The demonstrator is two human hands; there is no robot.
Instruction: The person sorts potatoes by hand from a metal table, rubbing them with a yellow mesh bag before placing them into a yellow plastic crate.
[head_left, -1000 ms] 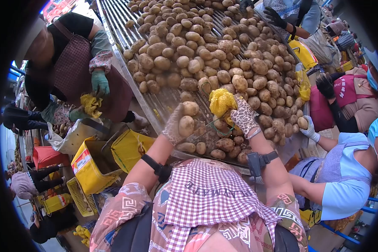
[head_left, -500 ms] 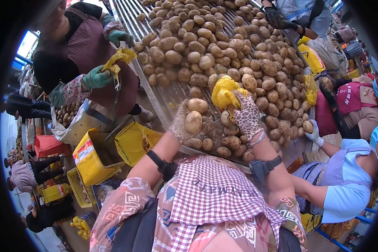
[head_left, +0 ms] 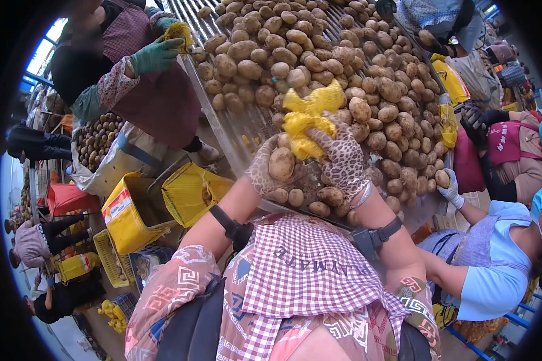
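Potatoes (head_left: pixel 389 90) lie heaped on a slatted metal table (head_left: pixel 223 135) in front of me. My left hand (head_left: pixel 263 171), in a patterned glove, is closed around a potato (head_left: pixel 281 164), with another potato partly visible just above it. Close beside it on the right, my right hand (head_left: pixel 344 153), in a leopard-print glove, grips a bunched yellow mesh bag (head_left: pixel 311 117). The bag's upper end spreads over the potatoes and its lower part lies between my two hands. Several potatoes (head_left: pixel 330 195) rest near the table's front edge below my hands.
Co-workers stand at the upper left (head_left: pixel 153 57), upper right and right (head_left: pixel 500 240); a gloved hand (head_left: pixel 451 189) of one touches the table's right edge. Yellow crates (head_left: pixel 129 225), an open yellow bag (head_left: pixel 193 195) and a white sack of potatoes (head_left: pixel 111 165) are on the left.
My right hand has moved left with the yellow mesh bag, closer to my left hand. The bag has spread out more. The co-worker at upper left has raised a yellow bag.
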